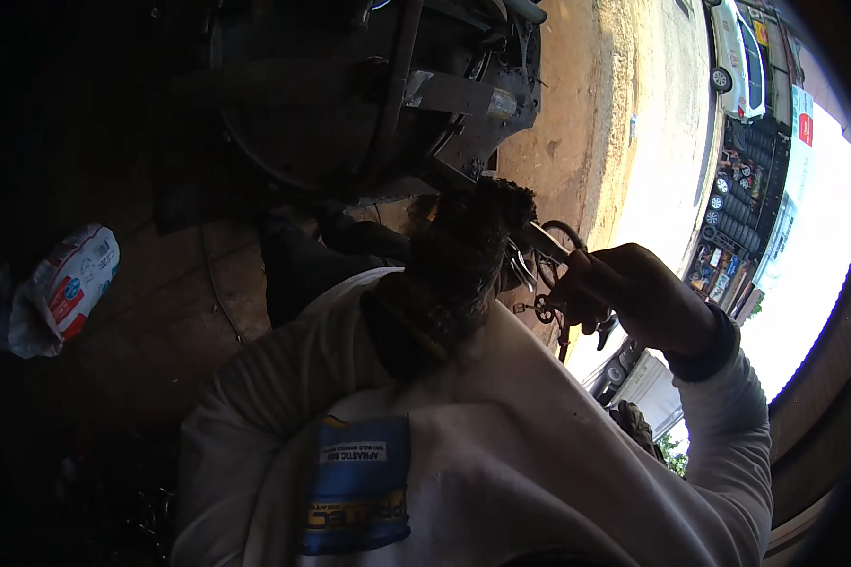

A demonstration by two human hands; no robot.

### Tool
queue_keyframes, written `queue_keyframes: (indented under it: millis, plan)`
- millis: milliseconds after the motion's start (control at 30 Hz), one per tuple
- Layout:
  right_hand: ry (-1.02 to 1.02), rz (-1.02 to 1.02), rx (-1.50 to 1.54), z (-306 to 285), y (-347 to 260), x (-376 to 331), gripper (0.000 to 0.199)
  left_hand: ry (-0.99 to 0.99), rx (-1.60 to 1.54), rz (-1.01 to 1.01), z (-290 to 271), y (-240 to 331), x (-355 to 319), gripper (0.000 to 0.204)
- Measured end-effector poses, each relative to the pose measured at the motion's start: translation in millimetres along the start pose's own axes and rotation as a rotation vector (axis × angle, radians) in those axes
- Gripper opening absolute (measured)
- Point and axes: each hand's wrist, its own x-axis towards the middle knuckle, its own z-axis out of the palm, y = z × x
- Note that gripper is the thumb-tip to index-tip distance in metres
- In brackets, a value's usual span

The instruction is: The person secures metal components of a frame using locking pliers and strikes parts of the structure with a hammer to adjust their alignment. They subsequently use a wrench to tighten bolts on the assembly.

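Between the two hands: a flat grey bar (550, 242) slanted from the right fingers up and leftward to the edge of a dark glove (444, 274).
Right hand (624, 295): bare, its fingers (577, 291) pinched the bar's lower right end, thumb and forefinger closed about it; the rest of the bar stuck out beyond the fingertips.
Left hand (468, 236): lay inside the thick, dirty glove, beside the bar's far end; whether its fingers gripped that end or merely met it could not be told, as shadow hid them.
Metal frame (395, 94): dark, rounded and crossed by bars, it stood beyond the glove toward the top of the view, its lower corner near the glove.
Shirt (539, 416): white, long-sleeved, with a blue patch (359, 477) on it; a dark band (714, 352) circled the right wrist.
Floor (151, 326): brown, with a crumpled white package (80, 279) well to the left.
Outside: a bicycle (543, 310) showed behind the right fingers, and a white car (736, 57) stood farther off.
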Motion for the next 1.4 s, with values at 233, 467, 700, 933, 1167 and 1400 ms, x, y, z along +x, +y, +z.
queue_keyframes:
  millis: [233,467,700,933,1167,1400]
  plan:
    - [0.247,-0.548,-0.388,8,20,-1,0.019,0.016,0.171,0.041,2,0,-4,0.026]
    - [0.224,-0.246,-0.063,15,16,-12,0.020,0.024,0.253,0.071,0,1,-10,0.024]
    - [0.624,-0.513,-0.511,32,12,-15,0.025,0.032,0.342,0.099,1,1,-10,0.025]
    - [0.345,-0.261,-0.327,21,22,-14,0.019,0.043,0.421,0.137,1,0,-10,0.027]
    - [0.408,-0.328,-0.455,21,11,-14,0.028,0.063,0.511,0.182,0,0,-9,0.030]
    - [-0.013,-0.203,0.389,8,57,37,0.071,0.110,0.849,0.393,-2,-10,-7,0.035]
